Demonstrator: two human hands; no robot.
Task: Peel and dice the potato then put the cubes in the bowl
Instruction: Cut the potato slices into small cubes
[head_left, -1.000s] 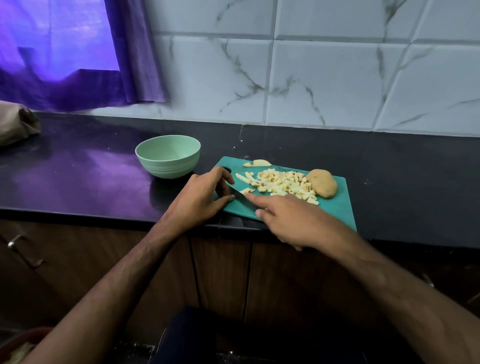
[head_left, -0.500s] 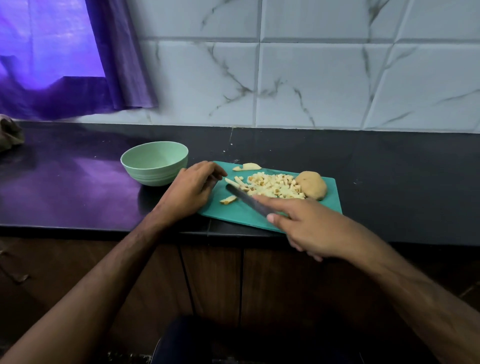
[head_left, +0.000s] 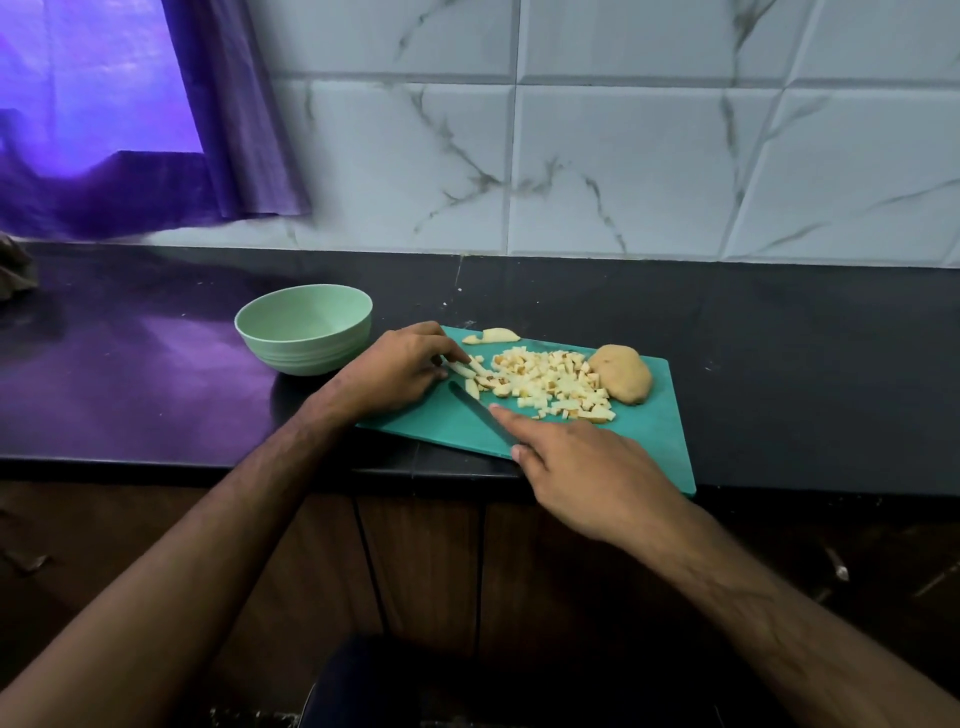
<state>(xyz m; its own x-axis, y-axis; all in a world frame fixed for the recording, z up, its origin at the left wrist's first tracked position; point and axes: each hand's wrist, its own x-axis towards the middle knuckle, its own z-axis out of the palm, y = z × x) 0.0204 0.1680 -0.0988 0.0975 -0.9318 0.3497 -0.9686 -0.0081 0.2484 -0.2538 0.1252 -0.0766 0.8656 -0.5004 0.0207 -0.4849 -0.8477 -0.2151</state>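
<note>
- The left hand (head_left: 400, 371) is lying at the board's (head_left: 670, 441) left end, its curled fingertips pinching a potato strip (head_left: 462, 369) at the edge of the cubes (head_left: 550, 382).
- The right hand (head_left: 582, 462) is gripping the knife (head_left: 478, 410), forefinger stretched along the back of the blade; the handle is hiding under the palm, and the tip is pointing at the strips.
- The cubes are sitting heaped mid-board; none is showing in the bowl (head_left: 306, 327), which is standing just left of the board. An uncut, brown potato piece (head_left: 621, 381) is lying at the heap's right, and a pale slice (head_left: 491, 336) is resting at the far edge.
- Risk, as I judge it: the blade tip is lying near the left fingertips, so a hurried chop could be nicking them.
- The strips are short and loose; they could be rolling under the blade and giving uneven cubes.
- The board is overhanging the counter's (head_left: 156, 374) front edge at its near corner, so heavy pressure there could be tipping it and scattering cubes.
</note>
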